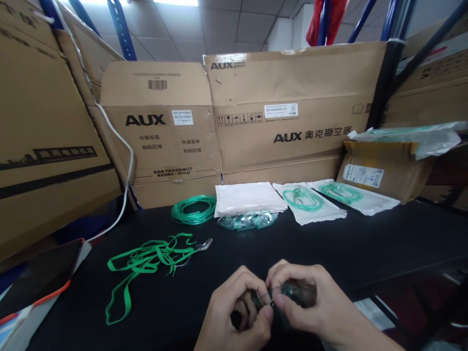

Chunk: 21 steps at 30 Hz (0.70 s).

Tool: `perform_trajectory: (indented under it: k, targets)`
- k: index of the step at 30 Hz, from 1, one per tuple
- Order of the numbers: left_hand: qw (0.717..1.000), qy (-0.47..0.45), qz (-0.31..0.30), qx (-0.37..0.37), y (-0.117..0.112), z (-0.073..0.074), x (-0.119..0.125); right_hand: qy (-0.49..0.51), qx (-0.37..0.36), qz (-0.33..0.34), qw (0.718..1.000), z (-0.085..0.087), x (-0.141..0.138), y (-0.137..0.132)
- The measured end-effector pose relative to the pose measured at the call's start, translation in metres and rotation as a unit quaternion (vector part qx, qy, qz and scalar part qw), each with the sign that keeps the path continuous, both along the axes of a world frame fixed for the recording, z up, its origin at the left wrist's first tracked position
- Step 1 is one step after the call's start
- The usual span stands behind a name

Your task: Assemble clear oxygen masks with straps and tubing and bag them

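My left hand (234, 312) and my right hand (310, 300) meet low in the middle of the view, fingertips nearly touching. Between them is a clear, greenish plastic mask (292, 291), pinched at its edge by the fingers and thumbs of both hands. Much of it is hidden behind the fingers. To the left on the black table lies a tangle of green elastic straps (153, 256), with small shiny metal strips (204, 244) at its right end. Beyond the hands, several clear plastic masks (250, 220) lie in front of a stack of white pouches (248, 197).
A coil of green tubing (193, 209) sits left of the stack. Two pouches with tubing (303, 199) (341, 192) lie to the right. Cardboard boxes (292, 112) wall the back. A phone (40, 278) and white cable (127, 170) are at left; a small open carton (380, 168) stands right.
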State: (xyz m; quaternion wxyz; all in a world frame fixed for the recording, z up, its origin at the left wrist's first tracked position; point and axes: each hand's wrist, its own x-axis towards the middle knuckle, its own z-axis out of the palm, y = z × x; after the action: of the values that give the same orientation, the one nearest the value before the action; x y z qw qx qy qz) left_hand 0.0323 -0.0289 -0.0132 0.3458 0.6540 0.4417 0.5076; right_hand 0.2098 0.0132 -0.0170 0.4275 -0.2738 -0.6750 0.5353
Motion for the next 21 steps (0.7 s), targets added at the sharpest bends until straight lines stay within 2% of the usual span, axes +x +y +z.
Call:
perform_trajectory:
  k: [14, 21]
  targets:
    - [1.0, 0.013, -0.011, 0.01, 0.001, -0.004, -0.002, -0.01, 0.023, 0.031, 0.999, -0.005, 0.002, 0.003]
    - [0.996, 0.038, 0.021, 0.08, 0.0, -0.015, 0.0, 0.009, 0.026, 0.031, 0.999, -0.006, 0.002, 0.003]
